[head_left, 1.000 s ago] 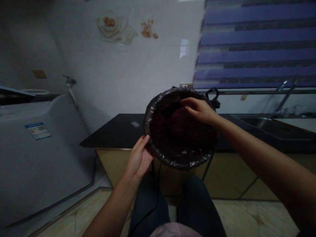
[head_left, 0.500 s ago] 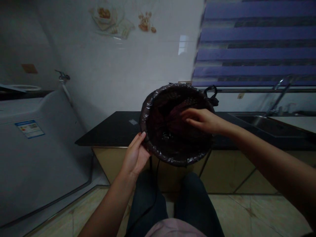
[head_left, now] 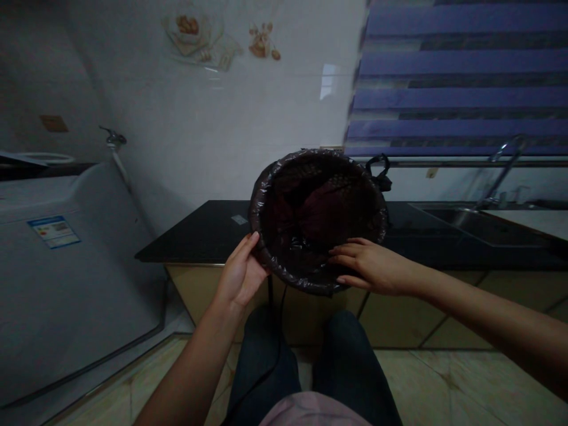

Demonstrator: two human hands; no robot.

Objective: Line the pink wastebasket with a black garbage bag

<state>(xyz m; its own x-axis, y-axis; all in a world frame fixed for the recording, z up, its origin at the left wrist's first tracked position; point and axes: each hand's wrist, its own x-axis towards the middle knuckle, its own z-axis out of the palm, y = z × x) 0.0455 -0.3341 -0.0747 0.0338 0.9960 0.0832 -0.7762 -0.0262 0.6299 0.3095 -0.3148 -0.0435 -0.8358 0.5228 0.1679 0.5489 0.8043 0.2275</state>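
A round trash can (head_left: 255, 204) is tilted so its mouth faces me, above the edge of the dark counter. A dark plastic bag (head_left: 319, 204) lines its inside and is folded over the rim; a knotted loop of the bag sticks out at the upper right. My left hand (head_left: 243, 271) grips the can at its lower left, thumb on the rim and fingers underneath. At the lower right of the mouth, my right hand (head_left: 373, 266) lies over the rim with fingers spread, their tips on or close to the lining. It holds nothing.
Behind stands a black counter (head_left: 190, 234) with a small clear packet (head_left: 239, 219) on it. A sink (head_left: 479, 225) with a tap (head_left: 503, 171) is at the right. A white washing machine (head_left: 89, 284) stands at the left. A thin cord (head_left: 280, 349) hangs before my legs.
My right hand has moved down and toward me, from inside the bag to the lower right rim, and its fingers have spread. My left hand keeps its grip.
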